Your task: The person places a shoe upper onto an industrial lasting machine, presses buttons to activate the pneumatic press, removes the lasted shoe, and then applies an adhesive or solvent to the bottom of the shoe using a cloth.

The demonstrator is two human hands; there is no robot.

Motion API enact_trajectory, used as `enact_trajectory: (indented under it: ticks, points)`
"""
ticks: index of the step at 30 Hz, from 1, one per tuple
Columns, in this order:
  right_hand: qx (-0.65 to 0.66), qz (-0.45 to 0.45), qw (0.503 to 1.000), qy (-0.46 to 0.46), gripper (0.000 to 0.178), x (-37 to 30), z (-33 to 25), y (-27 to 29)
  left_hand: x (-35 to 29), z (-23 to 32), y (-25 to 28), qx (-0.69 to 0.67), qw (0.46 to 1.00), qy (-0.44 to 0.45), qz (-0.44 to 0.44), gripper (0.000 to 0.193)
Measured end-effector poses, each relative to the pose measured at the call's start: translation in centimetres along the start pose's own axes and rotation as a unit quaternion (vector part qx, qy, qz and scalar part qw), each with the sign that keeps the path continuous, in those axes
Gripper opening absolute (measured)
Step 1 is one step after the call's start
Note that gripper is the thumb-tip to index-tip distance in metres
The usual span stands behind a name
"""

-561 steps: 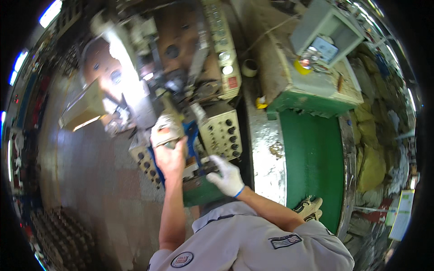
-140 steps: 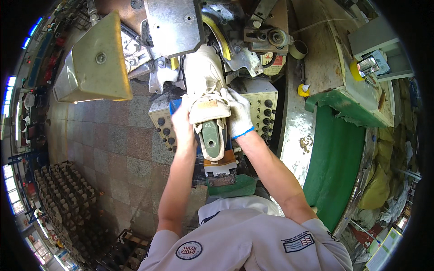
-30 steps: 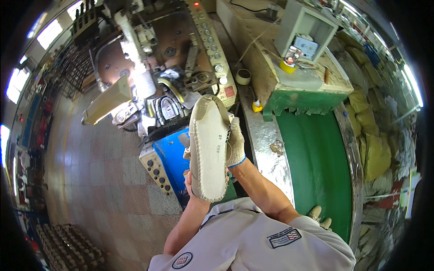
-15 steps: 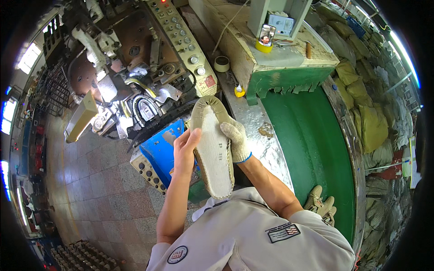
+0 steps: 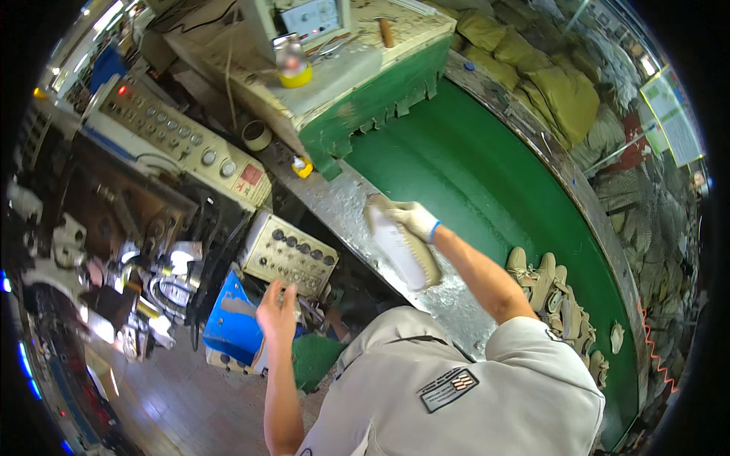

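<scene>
My right hand (image 5: 415,221), in a pale knitted glove with a blue cuff, grips a beige shoe upper (image 5: 432,266) near its toe end. The upper's white sole side faces up, stitches run along its rim, and motion blurs it a little. It is over the worn metal ledge (image 5: 464,313) beside the green belt. My left hand (image 5: 277,313) is bare and holds nothing, its fingers partly apart. Below it and to its left is a blue panel (image 5: 232,323), with a cream control box (image 5: 289,254) just beyond.
Several beige shoes (image 5: 559,292) stand on the green belt (image 5: 471,182) at right. A machine with metal clamps (image 5: 163,292) occupies the left. A bench (image 5: 334,83) at the far side holds a phone on a yellow stand (image 5: 295,74). Filled sacks (image 5: 559,91) line the far right.
My view has turned right. My left hand has let go of the shoe upper, while my right hand has carried it rightward over the metal ledge. More shoes on the belt now show.
</scene>
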State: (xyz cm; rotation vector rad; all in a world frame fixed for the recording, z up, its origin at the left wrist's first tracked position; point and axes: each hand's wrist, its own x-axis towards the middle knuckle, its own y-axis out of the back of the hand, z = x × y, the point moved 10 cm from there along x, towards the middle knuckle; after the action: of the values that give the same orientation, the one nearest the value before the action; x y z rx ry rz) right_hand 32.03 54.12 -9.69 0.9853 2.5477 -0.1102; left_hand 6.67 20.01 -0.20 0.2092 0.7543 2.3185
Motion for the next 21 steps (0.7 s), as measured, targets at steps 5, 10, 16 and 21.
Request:
enact_trajectory:
  ticks: [5, 10, 16, 21]
  points:
    - [-0.395, 0.08, 0.876, -0.264, 0.063, -0.3, 11.9, 21.1, -5.7, -0.5, 6.8, 0.319, 0.945, -0.013, 0.069, 0.036]
    - [-0.622, 0.087, 0.707, -0.325, 0.058, -4.3, 25.2, 29.8, -7.6, -1.2, 5.5, 0.35, 0.93, -0.05, 0.104, 0.029]
    - [-0.595, -0.104, 0.71, -0.362, 0.046, 0.8, 30.1, 27.7, -6.5, 0.1, 4.7, 0.354, 0.925, 0.013, 0.135, 0.019]
    - [-0.473, 0.111, 0.831, -0.273, 0.042, 17.5, 21.9, 29.9, -4.2, 3.4, 3.8, 0.413, 0.904, 0.047, 0.096, 0.022]
